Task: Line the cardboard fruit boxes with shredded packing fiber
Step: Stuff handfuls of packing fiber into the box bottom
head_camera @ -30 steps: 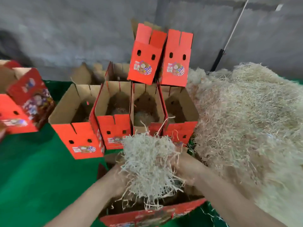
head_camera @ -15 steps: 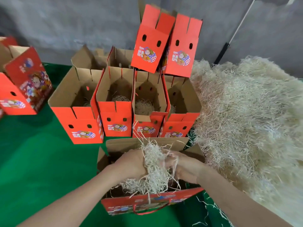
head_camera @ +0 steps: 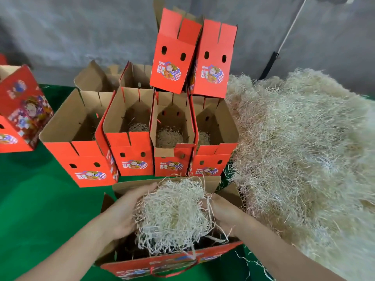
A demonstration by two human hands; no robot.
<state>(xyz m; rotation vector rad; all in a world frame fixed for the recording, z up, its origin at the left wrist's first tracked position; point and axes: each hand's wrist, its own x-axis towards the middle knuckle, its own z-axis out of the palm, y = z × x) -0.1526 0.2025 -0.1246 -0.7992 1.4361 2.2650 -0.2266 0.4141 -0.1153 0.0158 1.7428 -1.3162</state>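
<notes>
Currently, step in hand: a wad of shredded fiber (head_camera: 172,211) is held over the open near box (head_camera: 162,264), not yet pressed down into it.
Left hand (head_camera: 123,211): its fingers are cupped against the wad's left side, gripping it.
Right hand (head_camera: 223,213): its fingers are curled against the wad's right side, partly buried in strands.
Next move, as judged: the wad is to be lowered and spread across the box floor, so that the bottom is covered evenly.
Supply: a large fiber pile (head_camera: 304,149) lies just right of the boxes on the green counter (head_camera: 40,209).
Far row: four open boxes (head_camera: 129,126) are seen, with fiber visible in at least three.
Hidden: the near box's floor is masked by the wad; the leftmost box's lining can hardly be made out; the near box's front is cut off by the frame.
</notes>
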